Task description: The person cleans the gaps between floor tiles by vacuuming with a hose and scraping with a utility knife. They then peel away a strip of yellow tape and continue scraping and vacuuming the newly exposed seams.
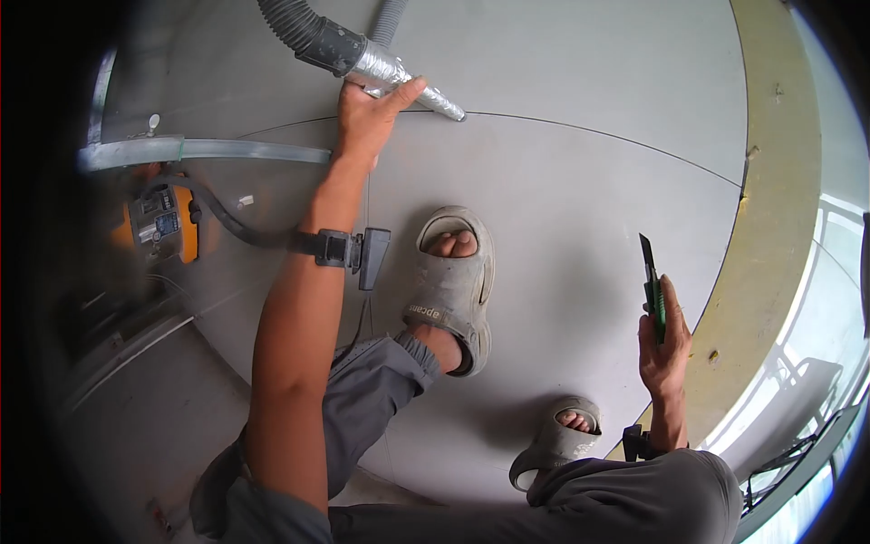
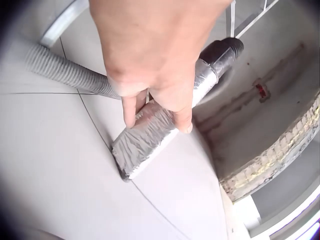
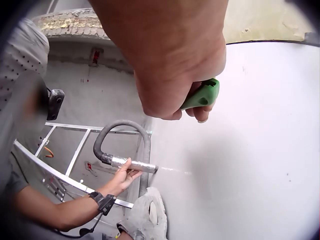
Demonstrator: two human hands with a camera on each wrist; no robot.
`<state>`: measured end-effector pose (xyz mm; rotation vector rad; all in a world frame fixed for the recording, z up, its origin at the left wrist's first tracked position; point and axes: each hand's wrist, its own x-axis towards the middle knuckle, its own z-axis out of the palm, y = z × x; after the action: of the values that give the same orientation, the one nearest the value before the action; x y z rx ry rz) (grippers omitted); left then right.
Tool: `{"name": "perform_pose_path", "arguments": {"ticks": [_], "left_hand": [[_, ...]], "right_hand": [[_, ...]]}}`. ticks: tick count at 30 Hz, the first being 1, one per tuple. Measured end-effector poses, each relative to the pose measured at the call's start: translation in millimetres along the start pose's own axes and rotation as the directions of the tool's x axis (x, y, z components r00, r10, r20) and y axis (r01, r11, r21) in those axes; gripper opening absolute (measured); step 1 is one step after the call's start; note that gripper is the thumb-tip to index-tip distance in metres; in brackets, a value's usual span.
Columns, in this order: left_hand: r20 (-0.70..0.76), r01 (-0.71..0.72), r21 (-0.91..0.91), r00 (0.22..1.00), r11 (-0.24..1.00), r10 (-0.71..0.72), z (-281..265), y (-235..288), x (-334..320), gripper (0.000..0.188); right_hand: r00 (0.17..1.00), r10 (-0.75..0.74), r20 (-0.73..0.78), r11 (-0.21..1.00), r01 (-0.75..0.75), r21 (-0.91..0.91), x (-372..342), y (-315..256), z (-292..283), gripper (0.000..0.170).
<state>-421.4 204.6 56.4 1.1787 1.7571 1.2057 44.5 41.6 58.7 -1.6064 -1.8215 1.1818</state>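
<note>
Right hand (image 1: 665,349), knife blade (image 1: 646,249), head view only

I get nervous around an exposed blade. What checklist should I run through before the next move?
1. Left grip holding the silver-wrapped nozzle: ok.
2. Nozzle tip at the floor seam: ok.
3. Right grip around the green knife: ok.
4. Blade retracted: not ok, it is extended.
5. Toes covered: not ok, they show through the openings of the grey clogs.
6. Suction running through the hose: cannot tell.
</note>
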Motion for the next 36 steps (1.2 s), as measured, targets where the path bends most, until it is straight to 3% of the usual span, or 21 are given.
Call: {"name": "perform_pose_path", "arguments": {"ticks": [4, 6, 11, 15, 18, 22, 24, 28, 31, 34, 36], "left_hand": [[0.016, 0.044, 0.018, 0.999, 0.999, -0.045, 13.9, 7.8, -4.2, 0.041], [0.055, -0.110, 0.137, 0.993, 0.984, 0.103, 45.3, 21.0, -10.1, 0.042], [0.050, -0.099, 0.057, 0.994, 0.993, 0.097, 106.3, 39.5, -22.0, 0.040], [0.110, -0.110, 0.124, 0.989, 0.986, 0.097, 90.7, 32.9, -18.9, 0.035], [0.103, -0.047, -0.046, 0.993, 0.998, 0.051, 79.2, 30.9, -18.0, 0.031], [0.135, -0.035, 0.035, 0.990, 0.999, 0.030, 110.9, 42.1, -24.9, 0.033], [0.075, -0.057, 0.082, 0.996, 0.995, 0.051, 133.5, 46.7, -27.6, 0.035], [0.119, -0.159, 0.106, 0.982, 0.982, 0.146, 134.4, 47.6, -24.7, 0.041], [0.105, -0.144, 0.012, 0.984, 0.990, 0.142, 120.2, 48.2, -22.6, 0.036], [0.139, -0.057, 0.093, 0.989, 0.994, 0.044, 128.4, 52.6, -30.7, 0.035], [0.135, -0.064, 0.094, 0.989, 0.993, 0.051, 139.6, 53.2, -32.1, 0.036]], "right_hand": [[0.998, -0.040, 0.048, 0.999, 0.041, -0.028, 1.2, 1.2, 4.2, 0.060], [0.997, -0.041, 0.063, 0.998, 0.043, -0.036, 5.2, -4.9, 6.2, 0.060], [0.996, -0.071, 0.046, 0.997, 0.073, -0.037, 9.3, -13.8, 3.0, 0.062], [0.994, -0.108, -0.011, 0.993, 0.107, -0.057, 8.4, -3.3, -3.6, 0.063], [0.999, -0.021, -0.035, 0.998, 0.019, -0.065, -2.2, 6.1, -9.6, 0.064], [1.000, 0.002, 0.007, 0.999, -0.001, -0.053, -6.3, 6.6, -7.4, 0.064], [1.000, -0.007, -0.006, 0.999, 0.007, -0.040, -5.8, 1.8, -8.5, 0.064], [0.997, -0.022, -0.078, 1.000, 0.021, -0.017, -6.1, 2.9, -13.2, 0.064], [0.996, -0.013, -0.093, 1.000, 0.011, -0.023, -13.8, 11.3, -19.4, 0.064], [0.997, 0.015, -0.077, 0.999, -0.018, -0.037, -17.6, 16.4, -19.6, 0.064], [0.999, 0.026, -0.042, 0.998, -0.029, -0.050, -19.1, 15.2, -19.8, 0.063]]}}
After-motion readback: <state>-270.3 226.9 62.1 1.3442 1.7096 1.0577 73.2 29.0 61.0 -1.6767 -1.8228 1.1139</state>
